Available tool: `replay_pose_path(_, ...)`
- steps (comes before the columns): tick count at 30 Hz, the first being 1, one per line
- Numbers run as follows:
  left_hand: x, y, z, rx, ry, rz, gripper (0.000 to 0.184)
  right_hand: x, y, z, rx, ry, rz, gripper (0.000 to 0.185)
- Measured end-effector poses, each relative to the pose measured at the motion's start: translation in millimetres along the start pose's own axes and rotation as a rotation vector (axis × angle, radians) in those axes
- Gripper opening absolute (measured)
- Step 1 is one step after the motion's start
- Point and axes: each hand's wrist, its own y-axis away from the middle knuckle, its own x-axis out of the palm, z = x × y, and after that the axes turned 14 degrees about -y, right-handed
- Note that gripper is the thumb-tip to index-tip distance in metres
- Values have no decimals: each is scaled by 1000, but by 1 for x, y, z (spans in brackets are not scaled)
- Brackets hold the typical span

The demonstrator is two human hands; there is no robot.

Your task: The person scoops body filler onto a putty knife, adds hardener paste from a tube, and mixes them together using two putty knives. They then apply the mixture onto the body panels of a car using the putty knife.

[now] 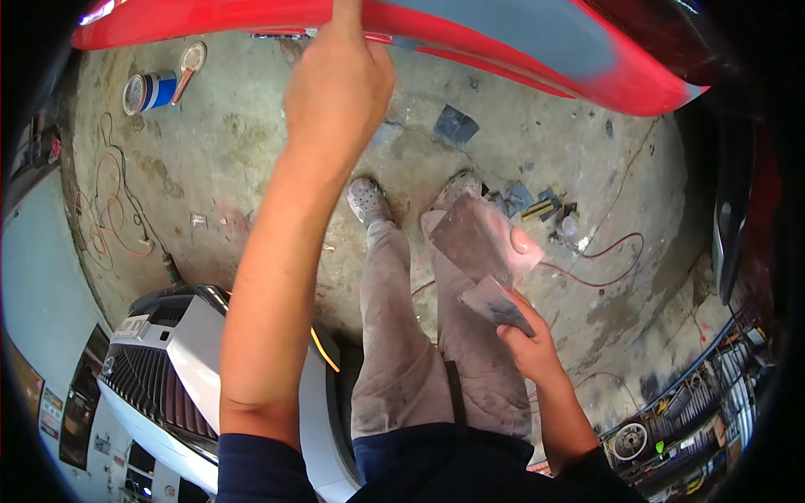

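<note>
My left hand reaches forward to a red panel, which looks like a car bumper, with a grey patch on it. One finger stretches out over the panel; the others are mostly hidden beneath the hand. Low on the right, my right hand is closed around a flat putty spreader with a smeared blade. Just beyond the blade is a smeared mixing board carrying a lump of pink filler. What supports the board cannot be made out.
Sandpaper and scraps lie on the concrete floor. A blue can and its lid stand far left. Hoses curl along both sides. A white car part is near left; cluttered shelving is right.
</note>
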Motion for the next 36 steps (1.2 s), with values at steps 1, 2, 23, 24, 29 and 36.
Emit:
replay_pose_path(1, -1, -5, 3, 37, -28, -35, 72, 0, 0, 0, 4, 2, -4, 63)
replay_pose_path(2, -2, -11, 5, 74, -56, -70, 73, 0, 0, 0, 8, 0, -7, 63)
replay_pose_path(23, 21, 4, -16, -29, -205, 35, 84, -15, 8, 6, -19, -65, -30, 62)
replay_pose_path(24, 23, 1, -16, -38, -145, -50, 84, -15, 8, 7, -18, -78, -32, 61)
replay_pose_path(29, 6, -29, -20, -177, -159, -31, 83, -21, 8, 8, -13, -111, -31, 61)
replay_pose_path(36, 16, -16, -56, -193, -142, 86, 82, -29, 10, 8, -12, -156, -46, 61)
